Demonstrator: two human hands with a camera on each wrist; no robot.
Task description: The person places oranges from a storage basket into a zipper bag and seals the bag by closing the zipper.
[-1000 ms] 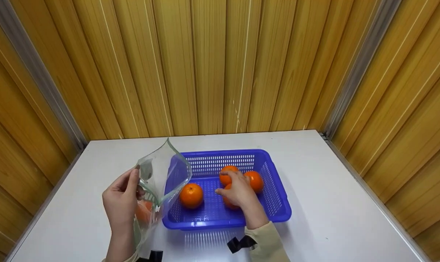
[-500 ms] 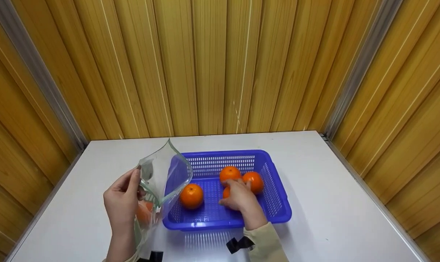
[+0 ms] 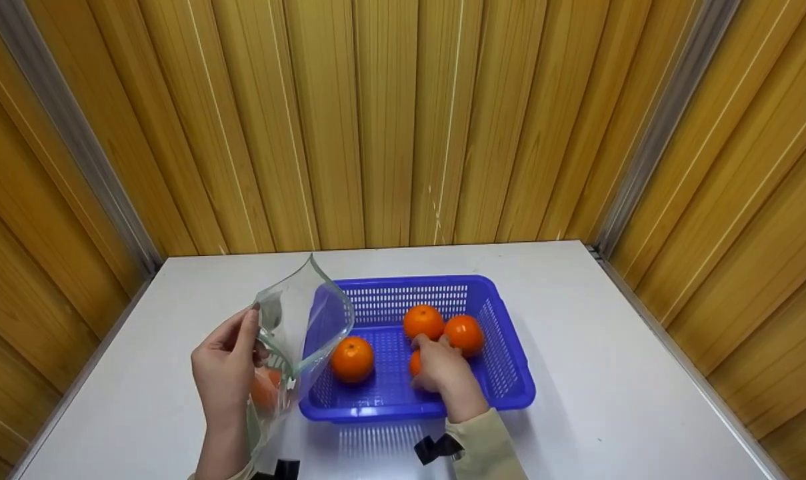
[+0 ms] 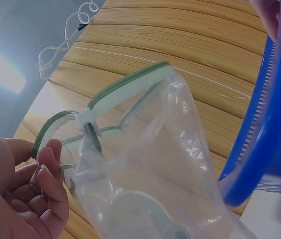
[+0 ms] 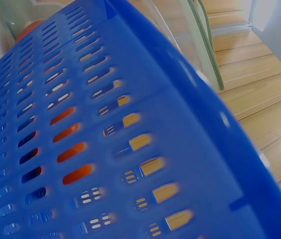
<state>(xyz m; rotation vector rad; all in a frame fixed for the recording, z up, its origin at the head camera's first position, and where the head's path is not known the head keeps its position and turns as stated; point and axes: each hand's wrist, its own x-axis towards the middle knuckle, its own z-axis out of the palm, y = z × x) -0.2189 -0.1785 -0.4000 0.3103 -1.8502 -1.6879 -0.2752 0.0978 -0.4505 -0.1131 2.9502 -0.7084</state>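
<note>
In blue basket (image 3: 503, 393) on white table (image 3: 616, 400): right hand (image 3: 443, 370) fingers curl round orange (image 3: 415, 363). Left hand (image 3: 224, 373) pinches clear bag (image 3: 303, 320) mouth open, left of basket. Step: picking fruit. Next likely: lift, carry left into bag.

Orange fruit (image 3: 353, 358), perforated blue basket (image 3: 503, 393), green-edged clear bag (image 3: 301, 320), white table (image 3: 609, 373).

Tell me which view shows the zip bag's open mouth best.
The left wrist view: the clear zip bag fills it, green seal gaping beside the left hand. The head view shows it smaller; the right wrist view catches only an edge behind the blue basket.
</note>
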